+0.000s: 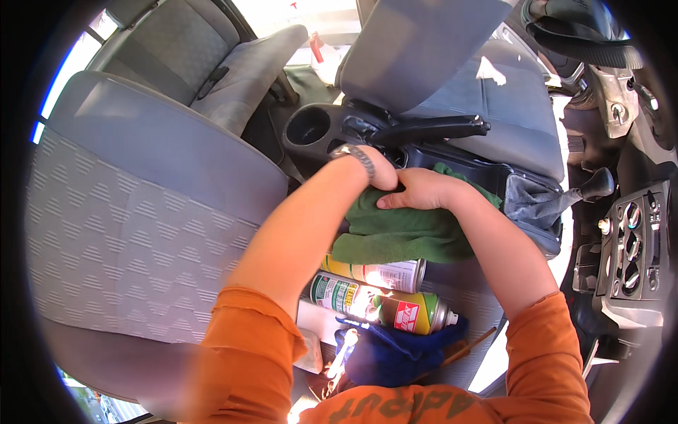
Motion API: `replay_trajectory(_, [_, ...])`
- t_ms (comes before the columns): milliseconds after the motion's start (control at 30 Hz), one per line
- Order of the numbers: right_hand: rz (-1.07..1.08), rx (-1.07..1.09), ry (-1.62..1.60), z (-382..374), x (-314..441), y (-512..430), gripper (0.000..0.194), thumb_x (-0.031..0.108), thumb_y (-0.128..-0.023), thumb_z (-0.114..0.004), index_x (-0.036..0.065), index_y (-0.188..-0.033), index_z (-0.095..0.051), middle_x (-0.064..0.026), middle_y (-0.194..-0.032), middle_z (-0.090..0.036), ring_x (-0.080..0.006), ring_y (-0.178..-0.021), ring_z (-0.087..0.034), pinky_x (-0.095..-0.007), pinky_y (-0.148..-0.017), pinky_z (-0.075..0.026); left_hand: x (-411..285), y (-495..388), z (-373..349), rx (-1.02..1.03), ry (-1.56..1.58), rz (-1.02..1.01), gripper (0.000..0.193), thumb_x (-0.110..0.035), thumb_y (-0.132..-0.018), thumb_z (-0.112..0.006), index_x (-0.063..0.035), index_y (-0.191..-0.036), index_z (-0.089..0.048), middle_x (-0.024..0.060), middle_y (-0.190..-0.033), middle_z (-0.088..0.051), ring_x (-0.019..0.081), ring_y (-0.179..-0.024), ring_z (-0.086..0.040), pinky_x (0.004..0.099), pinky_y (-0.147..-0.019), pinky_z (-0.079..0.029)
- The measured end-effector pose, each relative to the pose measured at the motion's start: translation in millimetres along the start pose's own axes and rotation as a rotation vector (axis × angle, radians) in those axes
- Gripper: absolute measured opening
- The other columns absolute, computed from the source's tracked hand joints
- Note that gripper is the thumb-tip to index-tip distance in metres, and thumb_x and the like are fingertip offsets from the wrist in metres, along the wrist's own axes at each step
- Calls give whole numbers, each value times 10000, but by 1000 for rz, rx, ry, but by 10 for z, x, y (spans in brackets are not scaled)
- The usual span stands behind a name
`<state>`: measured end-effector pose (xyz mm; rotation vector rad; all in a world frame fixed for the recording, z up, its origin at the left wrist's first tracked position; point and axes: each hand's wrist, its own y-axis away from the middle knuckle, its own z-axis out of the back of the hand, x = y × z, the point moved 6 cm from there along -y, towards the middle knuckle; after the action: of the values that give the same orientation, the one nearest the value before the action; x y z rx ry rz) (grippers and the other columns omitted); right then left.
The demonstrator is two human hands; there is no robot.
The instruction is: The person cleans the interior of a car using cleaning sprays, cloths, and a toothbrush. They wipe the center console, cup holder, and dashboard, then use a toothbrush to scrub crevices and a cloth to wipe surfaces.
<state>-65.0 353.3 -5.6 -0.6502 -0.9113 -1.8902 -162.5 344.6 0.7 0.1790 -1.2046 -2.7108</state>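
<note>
My left hand [382, 172], with a metal bracelet or watch at the wrist, is bent down at the edge of the centre console [323, 111]. Its fingers are out of sight. Touching it is my right hand [426, 190], whose thumb lies over a green cloth [402, 233]. The rest of that hand closes on the cloth's upper part, its fingertips partly hidden. The cloth drapes from the console onto the passenger seat. Just below it, on the seat, lie a yellow and white can [392, 273] and a spray can of cleaner [381, 305], both on their sides.
A dark blue cloth [392, 355], a wooden stick [469, 347] and a pale block [310, 352] lie nearest my body. The handbrake lever [431, 130] rises beyond my hands. At right stand the gear lever [598, 183] and dashboard controls [633, 244]. A white bottle [326, 63] stands behind the seats.
</note>
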Motion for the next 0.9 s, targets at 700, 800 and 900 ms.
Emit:
replay_trajectory(700, [386, -1126, 420, 815, 1125, 991, 64, 28, -822, -575, 62, -875, -565, -141, -901, -594, -384, -850, -591, -447, -738, -489, 117, 991, -194, -764, 1124, -607, 403, -253, -945, -584, -16, -1267, -541, 180, -1188, -613, 270, -1039, -625, 337, -910, -474])
replay_trajectory(800, [199, -1192, 176, 1052, 1107, 770, 78, 117, -904, -554, 40, -916, -553, -194, -869, -634, -416, -834, -613, -471, -736, -492, -224, 979, -287, -605, 1545, -850, 533, -300, -993, -524, 4, -1407, -382, 108, -1282, -554, 147, -1149, -509, 293, -988, -394])
replay_trajectory(900, [182, -1066, 169, 1052, 1090, 100, 157, 188, -903, -571, 42, -960, -568, -217, -872, -654, -420, -862, -621, -465, -749, -494, -302, 848, -351, -501, 1696, -771, 557, -195, -949, -569, -19, -1425, -342, 111, -1197, -575, 129, -1054, -531, 273, -904, -426])
